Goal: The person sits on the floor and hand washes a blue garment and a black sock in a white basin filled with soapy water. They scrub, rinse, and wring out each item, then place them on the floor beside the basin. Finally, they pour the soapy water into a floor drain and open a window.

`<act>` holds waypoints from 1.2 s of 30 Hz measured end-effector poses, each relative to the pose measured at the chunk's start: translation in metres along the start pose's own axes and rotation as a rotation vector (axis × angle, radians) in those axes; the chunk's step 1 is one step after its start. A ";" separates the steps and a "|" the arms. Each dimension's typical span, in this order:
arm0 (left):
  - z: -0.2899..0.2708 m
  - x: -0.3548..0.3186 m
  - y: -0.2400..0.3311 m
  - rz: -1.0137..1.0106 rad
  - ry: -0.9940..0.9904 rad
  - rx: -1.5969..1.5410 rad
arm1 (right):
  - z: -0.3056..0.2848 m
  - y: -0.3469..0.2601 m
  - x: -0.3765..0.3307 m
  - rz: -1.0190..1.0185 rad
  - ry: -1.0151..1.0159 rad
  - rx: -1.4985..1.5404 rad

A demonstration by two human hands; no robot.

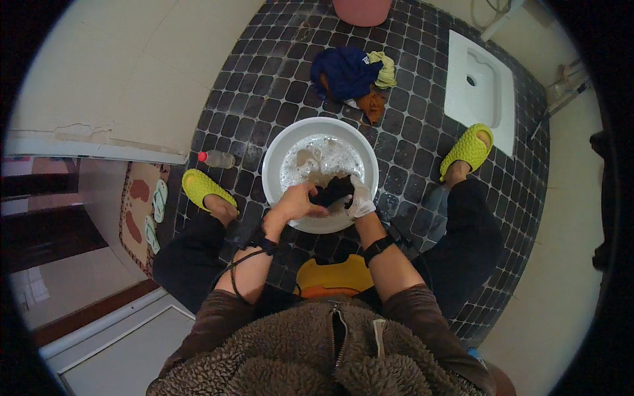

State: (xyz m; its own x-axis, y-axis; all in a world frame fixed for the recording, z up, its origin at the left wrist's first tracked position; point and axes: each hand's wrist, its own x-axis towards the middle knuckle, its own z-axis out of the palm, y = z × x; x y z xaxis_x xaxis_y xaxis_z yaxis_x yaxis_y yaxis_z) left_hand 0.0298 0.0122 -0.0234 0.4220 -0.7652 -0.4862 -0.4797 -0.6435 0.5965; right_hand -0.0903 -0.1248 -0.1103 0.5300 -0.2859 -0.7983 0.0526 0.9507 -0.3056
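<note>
Dark tiles make up the floor [256,84] under everything I'm watching. Directly beneath the hands sits a white round basin [370,165] of cloudy, sudsy water; the forearms cover part of its near rim, and foam hides most of what lies within. Well off to the hands' right, I see a white squat toilet [505,99]. Beyond the hands lies a heap of clothes [343,71], navy, orange and yellow-green, too bunched for me to separate. Farther out, a pink tub [362,10] is cut off by the top edge. Nearer the body than the hands, a yellow stool [333,272] is mostly covered by the jacket. The left hand [300,201] is partly closed, fingers curled round a black cloth [332,190] held just above the water. The right hand [360,200] meets its other end; something white covers it, so I can't tell how far it's closed.
</note>
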 end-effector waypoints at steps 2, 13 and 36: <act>0.013 -0.003 0.008 0.030 0.197 0.018 | 0.003 0.000 0.000 -0.072 -0.003 -0.140; 0.060 0.006 0.046 -0.251 0.676 -0.501 | 0.013 0.045 -0.007 -0.306 -0.177 -0.901; 0.050 0.012 0.055 -0.128 0.653 -0.380 | 0.012 0.051 -0.012 0.079 -0.012 -0.448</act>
State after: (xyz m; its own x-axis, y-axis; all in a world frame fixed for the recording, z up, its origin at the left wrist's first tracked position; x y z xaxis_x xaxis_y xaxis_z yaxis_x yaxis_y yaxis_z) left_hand -0.0303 -0.0329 -0.0284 0.8819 -0.4433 -0.1606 -0.1492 -0.5854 0.7969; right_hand -0.0836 -0.0710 -0.1104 0.5278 -0.2102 -0.8229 -0.3587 0.8231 -0.4403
